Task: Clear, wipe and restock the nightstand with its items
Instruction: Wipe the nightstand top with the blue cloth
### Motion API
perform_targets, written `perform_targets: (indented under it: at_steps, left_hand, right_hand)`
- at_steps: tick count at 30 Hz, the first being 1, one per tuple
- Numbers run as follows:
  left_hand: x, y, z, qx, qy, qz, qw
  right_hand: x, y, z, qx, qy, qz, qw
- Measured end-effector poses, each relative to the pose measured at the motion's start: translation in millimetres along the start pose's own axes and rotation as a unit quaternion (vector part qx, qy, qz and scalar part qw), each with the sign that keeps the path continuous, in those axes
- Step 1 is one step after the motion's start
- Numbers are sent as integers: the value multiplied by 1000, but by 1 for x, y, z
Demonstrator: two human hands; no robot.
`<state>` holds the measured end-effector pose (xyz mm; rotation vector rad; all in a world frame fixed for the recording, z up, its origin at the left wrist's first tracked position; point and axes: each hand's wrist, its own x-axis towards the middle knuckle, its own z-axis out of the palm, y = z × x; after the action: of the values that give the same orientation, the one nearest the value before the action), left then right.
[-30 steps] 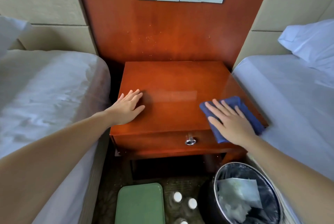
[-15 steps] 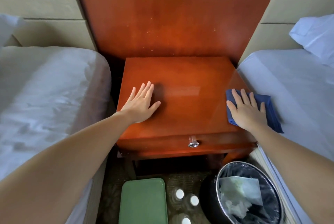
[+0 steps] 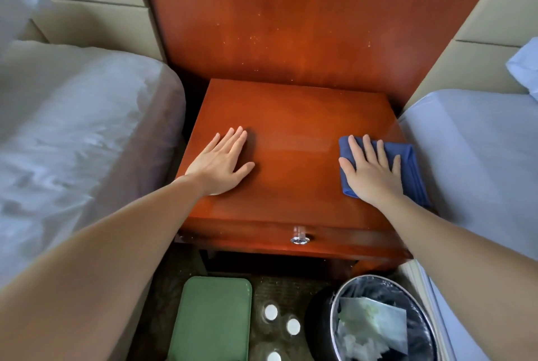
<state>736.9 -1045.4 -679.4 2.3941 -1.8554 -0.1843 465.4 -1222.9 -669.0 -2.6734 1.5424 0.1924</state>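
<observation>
**Nightstand** (image 3: 294,116): top bare, wipe in progress.
**Blue cloth** (image 3: 409,162): at 3 o'clock on the top, against the right edge. A second ago it lay nearer the front, about 4 o'clock, so that side looks covered.
**Right hand** (image 3: 371,175): flat on the cloth, fingers straight and slightly spread.
**Left hand** (image 3: 221,164): flat at 9 o'clock, fingers straight, holding nothing, barely shifted.
**Green tray** (image 3: 212,320), **capped bottles** (image 3: 270,311): on the floor at 6 o'clock, not yet restocked.
</observation>
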Motion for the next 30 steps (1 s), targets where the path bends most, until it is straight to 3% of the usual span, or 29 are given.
perform_targets:
  at_steps: [12, 18, 23, 30]
  left_hand:
    - [-3, 2, 0, 6, 0, -3, 1000]
    - [-16, 32, -14, -23, 11, 0, 1000]
    - [-42, 55, -22, -17, -24, 19, 999]
    - [-101, 73, -23, -11, -13, 17, 1000]
  right_hand:
    - [-9, -28, -12, -41, 58, -75, 995]
    - [-58, -65, -45, 78, -9, -114, 990]
    - [-86, -79, -33, 74, 9, -140, 987]
    - [-138, -70, -19, 89, 27, -144, 985]
